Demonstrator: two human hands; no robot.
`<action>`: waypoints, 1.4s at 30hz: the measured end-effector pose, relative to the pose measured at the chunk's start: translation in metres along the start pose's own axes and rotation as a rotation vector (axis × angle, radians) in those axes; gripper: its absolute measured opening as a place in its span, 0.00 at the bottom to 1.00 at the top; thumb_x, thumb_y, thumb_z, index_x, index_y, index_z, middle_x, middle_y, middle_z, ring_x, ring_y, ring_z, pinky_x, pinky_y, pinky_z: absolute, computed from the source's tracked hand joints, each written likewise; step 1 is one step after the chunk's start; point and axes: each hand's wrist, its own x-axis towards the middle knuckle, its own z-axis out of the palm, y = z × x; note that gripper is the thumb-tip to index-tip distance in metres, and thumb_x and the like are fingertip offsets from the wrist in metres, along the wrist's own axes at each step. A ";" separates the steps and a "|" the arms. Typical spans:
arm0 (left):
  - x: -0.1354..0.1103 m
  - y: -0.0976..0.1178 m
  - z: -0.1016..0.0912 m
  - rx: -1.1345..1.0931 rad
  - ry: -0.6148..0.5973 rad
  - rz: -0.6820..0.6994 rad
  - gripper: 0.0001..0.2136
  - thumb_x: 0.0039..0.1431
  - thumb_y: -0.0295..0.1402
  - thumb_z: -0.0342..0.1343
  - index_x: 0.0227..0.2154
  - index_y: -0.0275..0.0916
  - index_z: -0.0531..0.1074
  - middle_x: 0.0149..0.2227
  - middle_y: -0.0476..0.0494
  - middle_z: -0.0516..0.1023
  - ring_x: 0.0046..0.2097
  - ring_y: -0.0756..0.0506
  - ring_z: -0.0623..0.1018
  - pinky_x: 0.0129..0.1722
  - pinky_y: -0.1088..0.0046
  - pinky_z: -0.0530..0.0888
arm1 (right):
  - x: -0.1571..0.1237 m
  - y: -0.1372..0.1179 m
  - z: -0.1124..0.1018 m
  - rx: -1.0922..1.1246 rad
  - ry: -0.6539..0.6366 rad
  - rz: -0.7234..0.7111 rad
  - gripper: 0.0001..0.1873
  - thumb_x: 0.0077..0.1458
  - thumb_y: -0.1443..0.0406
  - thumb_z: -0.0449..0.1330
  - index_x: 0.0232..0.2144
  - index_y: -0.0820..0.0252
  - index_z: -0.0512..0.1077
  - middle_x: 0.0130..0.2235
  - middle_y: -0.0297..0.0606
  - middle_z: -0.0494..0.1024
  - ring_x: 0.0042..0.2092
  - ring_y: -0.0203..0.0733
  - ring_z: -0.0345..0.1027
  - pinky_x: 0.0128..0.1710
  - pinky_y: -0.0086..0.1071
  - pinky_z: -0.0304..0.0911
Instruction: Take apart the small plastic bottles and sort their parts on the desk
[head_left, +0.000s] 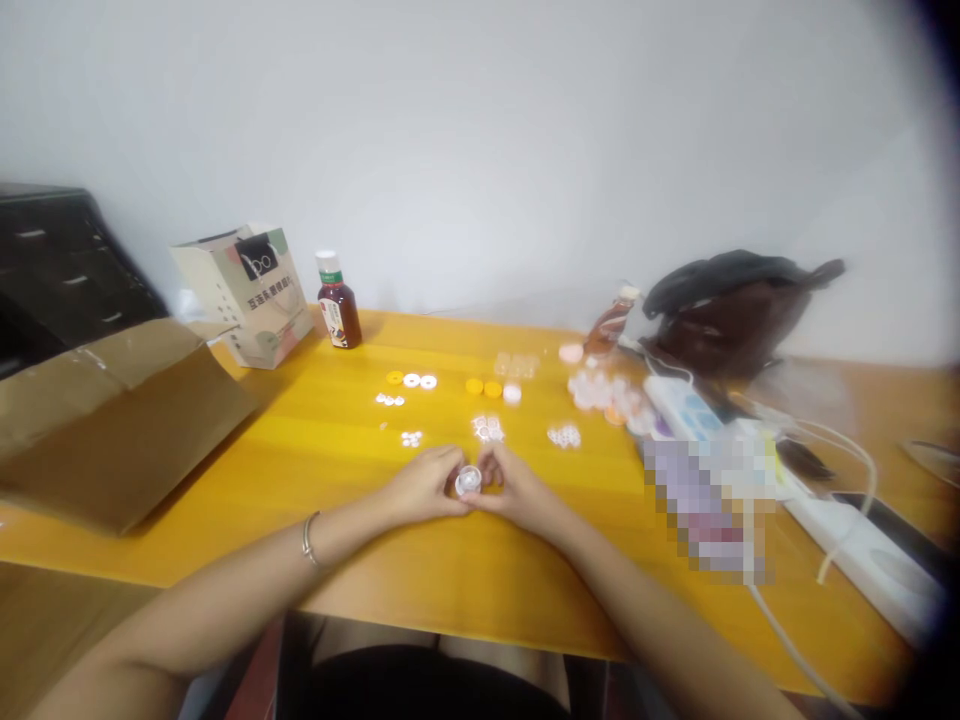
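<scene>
My left hand [431, 484] and my right hand [519, 488] meet above the near middle of the table. Between their fingertips is a small, clear round plastic piece [468, 480], like a little cup or lid; blur hides its detail. Just beyond lie groups of small white pieces: one cluster [411, 439] near my left hand, a middle cluster [489, 428] and a right cluster [564, 436]. Farther back are a row of yellow and white discs [412, 380], yellow round caps [483, 387] beside a white one, and some clear pieces [516, 365].
An open cardboard box [127, 420], paper bag [262, 300] and dark red bottle [341, 310] stand left. Rightward are piled pale round pieces [600, 392], another bottle [609, 325], a dark bag [735, 310], a white power strip [862, 550] and cables. A wall closes the back.
</scene>
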 end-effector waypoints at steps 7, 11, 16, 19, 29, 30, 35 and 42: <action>0.003 0.007 0.008 -0.006 0.065 -0.147 0.13 0.39 0.34 0.58 0.23 0.38 0.58 0.24 0.53 0.65 0.26 0.50 0.65 0.24 0.77 0.56 | 0.003 -0.004 0.014 -0.408 0.152 0.102 0.22 0.45 0.51 0.58 0.16 0.58 0.55 0.17 0.27 0.59 0.21 0.32 0.50 0.20 0.27 0.41; 0.004 0.006 0.008 -0.054 0.068 -0.177 0.12 0.39 0.33 0.58 0.23 0.38 0.59 0.23 0.54 0.65 0.26 0.51 0.65 0.24 0.78 0.57 | 0.005 -0.011 0.015 -0.450 0.146 0.108 0.22 0.47 0.52 0.57 0.14 0.59 0.55 0.16 0.28 0.59 0.20 0.31 0.51 0.21 0.28 0.40; 0.005 0.001 0.008 -0.127 0.033 -0.183 0.12 0.37 0.32 0.59 0.21 0.37 0.61 0.22 0.54 0.66 0.25 0.53 0.65 0.24 0.79 0.58 | 0.007 -0.015 0.015 -0.445 0.087 0.118 0.18 0.50 0.55 0.54 0.16 0.59 0.60 0.17 0.29 0.63 0.21 0.32 0.54 0.22 0.27 0.40; 0.006 -0.001 0.008 -0.154 0.021 -0.200 0.12 0.36 0.32 0.60 0.21 0.36 0.61 0.21 0.55 0.65 0.24 0.53 0.64 0.23 0.80 0.57 | 0.007 -0.014 0.016 -0.444 0.067 0.099 0.18 0.51 0.55 0.54 0.17 0.59 0.61 0.18 0.30 0.64 0.21 0.32 0.55 0.23 0.27 0.42; 0.007 -0.007 0.002 -0.212 -0.078 -0.130 0.12 0.40 0.34 0.60 0.24 0.36 0.62 0.24 0.54 0.67 0.26 0.53 0.64 0.24 0.80 0.58 | 0.003 -0.016 -0.001 -0.395 -0.028 -0.105 0.07 0.46 0.64 0.56 0.29 0.58 0.61 0.28 0.33 0.68 0.28 0.36 0.59 0.28 0.28 0.51; 0.007 -0.007 0.001 -0.216 -0.088 -0.133 0.12 0.39 0.34 0.60 0.25 0.36 0.63 0.24 0.54 0.67 0.26 0.53 0.65 0.23 0.80 0.58 | 0.002 -0.016 -0.003 -0.377 -0.016 -0.114 0.09 0.46 0.65 0.56 0.31 0.58 0.60 0.29 0.33 0.68 0.28 0.37 0.60 0.29 0.29 0.52; 0.007 -0.004 0.000 -0.217 -0.106 -0.129 0.12 0.38 0.31 0.59 0.24 0.37 0.62 0.23 0.55 0.65 0.25 0.53 0.64 0.22 0.80 0.57 | -0.001 -0.013 -0.003 -0.372 0.148 -0.036 0.21 0.43 0.58 0.59 0.38 0.59 0.57 0.29 0.34 0.67 0.27 0.38 0.62 0.26 0.29 0.54; 0.006 -0.002 0.001 -0.174 -0.087 -0.108 0.12 0.40 0.33 0.59 0.23 0.37 0.60 0.23 0.54 0.66 0.25 0.53 0.65 0.23 0.80 0.58 | -0.001 -0.016 0.009 -0.400 0.172 0.032 0.15 0.47 0.58 0.57 0.31 0.57 0.55 0.24 0.31 0.66 0.24 0.38 0.62 0.22 0.28 0.53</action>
